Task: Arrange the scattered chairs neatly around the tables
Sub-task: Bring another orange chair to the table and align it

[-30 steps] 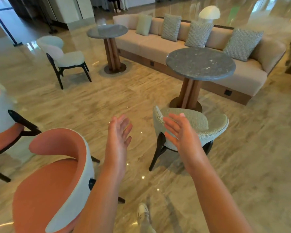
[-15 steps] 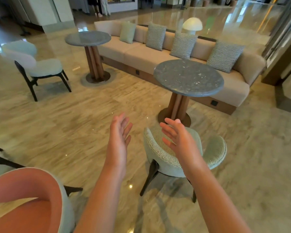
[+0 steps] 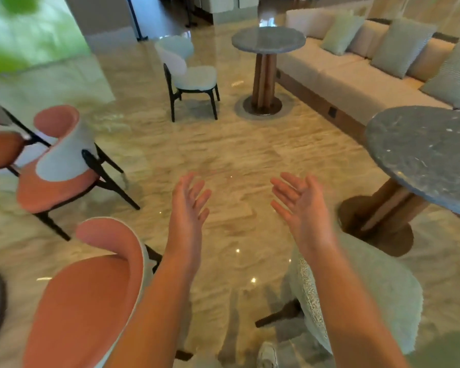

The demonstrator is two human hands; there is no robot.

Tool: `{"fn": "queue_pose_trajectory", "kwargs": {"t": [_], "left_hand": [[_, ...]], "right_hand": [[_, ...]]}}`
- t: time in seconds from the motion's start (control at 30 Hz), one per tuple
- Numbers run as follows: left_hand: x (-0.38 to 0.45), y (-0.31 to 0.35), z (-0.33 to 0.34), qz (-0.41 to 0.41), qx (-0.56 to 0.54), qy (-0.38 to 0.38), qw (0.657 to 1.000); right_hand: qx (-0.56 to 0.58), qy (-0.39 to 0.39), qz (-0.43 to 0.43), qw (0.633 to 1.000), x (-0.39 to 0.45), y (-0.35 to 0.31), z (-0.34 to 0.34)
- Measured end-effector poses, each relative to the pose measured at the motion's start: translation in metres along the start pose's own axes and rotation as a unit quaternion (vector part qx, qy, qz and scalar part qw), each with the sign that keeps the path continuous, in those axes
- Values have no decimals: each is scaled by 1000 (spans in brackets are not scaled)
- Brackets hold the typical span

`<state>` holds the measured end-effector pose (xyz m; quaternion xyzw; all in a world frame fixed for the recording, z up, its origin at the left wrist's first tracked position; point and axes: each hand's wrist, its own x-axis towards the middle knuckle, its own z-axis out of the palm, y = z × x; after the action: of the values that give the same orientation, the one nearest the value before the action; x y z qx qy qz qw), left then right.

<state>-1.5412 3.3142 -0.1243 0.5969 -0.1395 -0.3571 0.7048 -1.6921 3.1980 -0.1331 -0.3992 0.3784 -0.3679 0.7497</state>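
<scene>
The green chair (image 3: 377,296) now sits under the right hand (image 3: 303,208).

Polished beige marble floor (image 3: 223,155) with streaky veining fills the room and throws back small bright spots of ceiling light. Along the far right runs a long cream sofa (image 3: 356,81) on a dark wooden base, lined with pale green and grey patterned cushions (image 3: 401,46). At the far left a broad pillar (image 3: 101,19) stands beside a bright, blurred green area (image 3: 24,30); whether that is a window or a glossy panel cannot be told. Beyond, the far hall is dim.
</scene>
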Motion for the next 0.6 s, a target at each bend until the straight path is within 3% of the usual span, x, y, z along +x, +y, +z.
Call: {"fn": "queue_pose_trajectory", "kwargs": {"t": [0.2,0.5,0.6], "left_hand": [[26,22,-69,19,-38,153,987],[103,54,-171,45,-95,285,953],[136,68,-199,55,-120,296,946]], "right_hand": [[-25,-125,77,989,48,30,82],[-131,-249,93,955,102,75,230],[-176,-273,87,942,117,83,274]]}}
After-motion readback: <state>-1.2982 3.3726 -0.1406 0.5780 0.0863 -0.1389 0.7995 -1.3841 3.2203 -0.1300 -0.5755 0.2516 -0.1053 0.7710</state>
